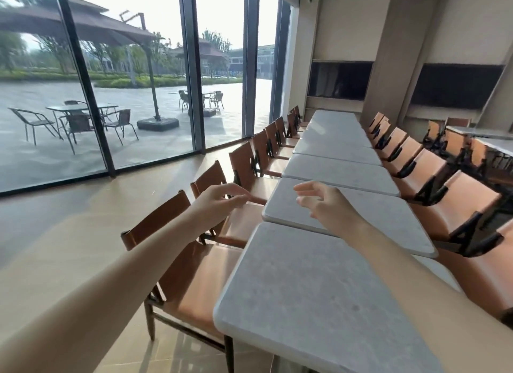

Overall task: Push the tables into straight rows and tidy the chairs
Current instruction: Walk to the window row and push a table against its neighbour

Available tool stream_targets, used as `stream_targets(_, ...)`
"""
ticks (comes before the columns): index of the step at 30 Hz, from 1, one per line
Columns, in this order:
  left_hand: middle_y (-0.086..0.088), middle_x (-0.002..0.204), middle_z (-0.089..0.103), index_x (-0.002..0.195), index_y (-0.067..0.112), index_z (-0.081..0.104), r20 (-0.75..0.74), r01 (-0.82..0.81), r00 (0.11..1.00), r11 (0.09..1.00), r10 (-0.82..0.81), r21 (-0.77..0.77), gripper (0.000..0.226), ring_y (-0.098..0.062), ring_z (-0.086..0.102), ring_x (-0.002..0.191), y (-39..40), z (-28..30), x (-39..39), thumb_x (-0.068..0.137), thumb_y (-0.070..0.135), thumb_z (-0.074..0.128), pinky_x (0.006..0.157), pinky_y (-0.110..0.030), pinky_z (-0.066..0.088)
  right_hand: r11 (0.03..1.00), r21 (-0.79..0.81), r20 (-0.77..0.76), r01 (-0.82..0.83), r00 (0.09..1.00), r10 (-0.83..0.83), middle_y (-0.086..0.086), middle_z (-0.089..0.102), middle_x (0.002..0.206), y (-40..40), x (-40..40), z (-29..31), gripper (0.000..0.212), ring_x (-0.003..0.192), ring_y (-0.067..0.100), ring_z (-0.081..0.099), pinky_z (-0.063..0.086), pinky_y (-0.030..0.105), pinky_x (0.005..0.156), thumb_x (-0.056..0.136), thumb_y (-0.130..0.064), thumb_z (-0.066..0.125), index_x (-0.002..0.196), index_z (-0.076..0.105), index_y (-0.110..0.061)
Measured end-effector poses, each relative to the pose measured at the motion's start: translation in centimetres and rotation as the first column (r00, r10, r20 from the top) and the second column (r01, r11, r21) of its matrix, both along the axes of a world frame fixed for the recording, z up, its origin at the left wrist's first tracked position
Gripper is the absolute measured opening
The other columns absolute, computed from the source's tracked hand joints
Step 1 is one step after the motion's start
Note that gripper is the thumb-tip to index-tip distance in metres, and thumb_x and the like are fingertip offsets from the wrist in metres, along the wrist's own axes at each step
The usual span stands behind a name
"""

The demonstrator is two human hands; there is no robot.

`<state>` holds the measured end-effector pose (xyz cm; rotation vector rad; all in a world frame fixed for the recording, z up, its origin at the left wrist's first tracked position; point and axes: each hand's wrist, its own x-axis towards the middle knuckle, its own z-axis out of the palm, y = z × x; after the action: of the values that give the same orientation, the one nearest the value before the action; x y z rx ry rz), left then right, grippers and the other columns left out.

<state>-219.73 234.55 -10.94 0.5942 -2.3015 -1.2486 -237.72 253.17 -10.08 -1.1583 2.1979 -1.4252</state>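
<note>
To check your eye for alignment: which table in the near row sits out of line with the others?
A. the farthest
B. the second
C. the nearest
B: the second table is skewed, its right end jutting past the nearest table.

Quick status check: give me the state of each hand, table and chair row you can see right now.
Left hand: open, in the air over the second chair, holding nothing.
Right hand: open, above the second table, holding nothing.
Nearest table: bare top, end-on to the row.
Second table: skewed, out of line with its neighbours.
Far tables: roughly in line.
Left chairs: tucked in, facing the tables.
Right chairs: tipped against the table edge.
</note>
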Motion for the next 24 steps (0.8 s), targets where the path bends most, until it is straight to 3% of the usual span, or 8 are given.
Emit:
stream_targets(5,0.006,0.111,0.073,0.102,0.026,0.074,-0.077,0.027,0.997,0.991,-0.017,0.129,0.013,-0.007,0.071,0.103,-2.4,0.3,-0.8,0.098,0.032,0.063,0.098,-0.035,0.055,0.998,-0.064,0.029,0.004,1.0,-0.002,-0.014,0.064,0.12,-3.5,0.3,0.7,0.02,0.118,0.007,0.058,0.045,0.045,0.109,0.094,-0.024,0.062,0.108,0.068,-0.036)
stream_targets(11,0.008,0.112,0.073,0.105,0.026,0.075,-0.045,0.044,0.998,0.995,-0.04,0.086,0.016,-0.005,0.071,0.102,-6.4,0.6,-2.5,0.098,0.033,0.063,0.099,-0.033,0.054,0.993,-0.113,0.026,-0.019,0.999,0.022,-0.011,0.065,0.119,-8.8,-1.3,2.2,0.024,0.116,0.008,0.059,0.048,0.043,0.106,0.095,-0.02,0.06,0.116,0.069,-0.028)
stream_targets(17,0.013,0.113,0.071,0.104,0.029,0.074,0.049,0.059,0.997,0.998,-0.06,0.026,0.016,-0.001,0.07,0.103,-12.8,2.7,-4.9,0.101,0.03,0.059,0.098,-0.032,0.055,0.984,-0.166,0.047,-0.069,0.996,0.078,-0.008,0.065,0.122,-15.8,-3.8,4.1,0.022,0.115,0.012,0.06,0.053,0.031,0.088,0.098,-0.02,0.058,0.116,0.067,-0.028)
stream_targets(24,0.012,0.113,0.073,0.1,0.035,0.076,0.103,0.067,0.993,0.996,-0.061,-0.058,0.018,-0.002,0.069,0.103,-20.6,4.4,-9.7,0.101,0.032,0.058,0.101,-0.038,0.054,0.983,-0.174,0.091,-0.065,0.992,0.082,-0.006,0.063,0.126,-23.3,-7.9,4.3,0.022,0.119,0.013,0.058,0.053,0.034,0.093,0.098,-0.019,0.057,0.117,0.067,-0.027)
